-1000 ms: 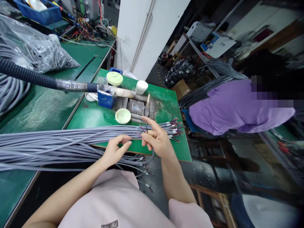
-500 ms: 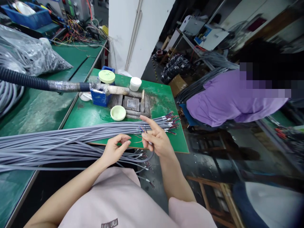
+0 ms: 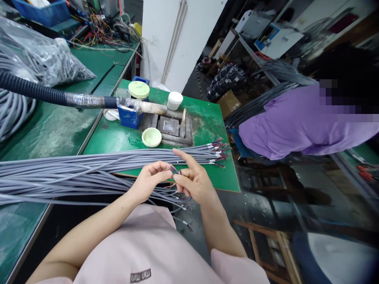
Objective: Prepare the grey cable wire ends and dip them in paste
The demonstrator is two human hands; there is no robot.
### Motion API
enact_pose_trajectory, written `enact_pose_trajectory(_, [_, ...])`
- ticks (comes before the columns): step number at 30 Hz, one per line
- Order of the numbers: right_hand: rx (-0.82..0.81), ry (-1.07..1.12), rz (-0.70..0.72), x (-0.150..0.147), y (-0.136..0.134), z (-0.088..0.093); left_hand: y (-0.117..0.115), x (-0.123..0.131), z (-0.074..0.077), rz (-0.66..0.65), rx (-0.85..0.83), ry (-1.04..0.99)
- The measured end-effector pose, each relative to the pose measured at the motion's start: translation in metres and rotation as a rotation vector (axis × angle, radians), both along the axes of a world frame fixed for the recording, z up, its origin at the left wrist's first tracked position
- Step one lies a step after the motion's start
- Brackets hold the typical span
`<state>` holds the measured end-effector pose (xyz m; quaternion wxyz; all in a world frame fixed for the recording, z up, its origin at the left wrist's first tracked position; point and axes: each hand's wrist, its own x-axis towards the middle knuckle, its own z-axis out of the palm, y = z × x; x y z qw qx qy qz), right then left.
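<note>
In front of me my right hand [image 3: 195, 182] pinches the end of a grey cable, its index finger stretched out. Thin coloured wires [image 3: 174, 169], blue, dark and orange among them, fan out from that end. My left hand [image 3: 152, 178] has thumb and fingertips closed on the tips of some of these wires. Just beyond my hands a bundle of grey cables [image 3: 118, 159] lies across the green bench, its stripped ends [image 3: 218, 152] near the right edge. More grey cables [image 3: 100, 186] lie on the near side, partly behind my left hand.
A metal-framed pot [image 3: 171, 125] is set on the green board [image 3: 207, 118], with a ribbed hose [image 3: 56, 94] ending over it. Around it stand a pale green dish [image 3: 151, 137], a white tub [image 3: 174, 101] and a blue box [image 3: 128, 117]. A person in purple [image 3: 296, 118] sits at the right.
My left hand has moved right and closed on the wire tips. The right hand keeps hold of the cable. The whole view has shifted slightly.
</note>
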<state>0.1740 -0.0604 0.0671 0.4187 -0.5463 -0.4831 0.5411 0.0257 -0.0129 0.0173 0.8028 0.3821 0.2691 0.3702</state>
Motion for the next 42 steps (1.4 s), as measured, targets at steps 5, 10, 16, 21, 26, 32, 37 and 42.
enact_pose_trajectory(5, [-0.012, -0.011, 0.014, -0.003, 0.001, -0.003, 0.0, -0.001, 0.001, 0.011, -0.079, -0.021])
enact_pose_trajectory(10, [-0.022, -0.019, 0.015, -0.006, 0.004, -0.004, 0.002, -0.003, 0.0, 0.025, -0.145, -0.047])
enact_pose_trajectory(16, [-0.037, -0.025, 0.017, -0.006, 0.008, -0.006, 0.003, -0.005, -0.004, 0.013, -0.205, -0.089])
enact_pose_trajectory(21, [-0.053, -0.02, 0.013, -0.006, 0.008, -0.004, 0.001, -0.007, -0.006, 0.003, -0.228, -0.106])
enact_pose_trajectory(26, [-0.067, -0.009, 0.015, -0.005, 0.008, -0.004, 0.001, -0.007, -0.005, 0.011, -0.255, -0.1])
enact_pose_trajectory(32, [-0.082, 0.012, 0.017, 0.0, 0.009, -0.011, 0.002, -0.008, -0.007, 0.018, -0.286, -0.138])
enact_pose_trajectory(37, [-0.086, 0.022, 0.026, 0.0, 0.009, -0.013, 0.002, -0.007, -0.007, 0.029, -0.263, -0.119])
enact_pose_trajectory(42, [-0.082, 0.013, 0.016, -0.004, 0.01, -0.01, 0.001, -0.005, -0.008, 0.068, -0.181, -0.046])
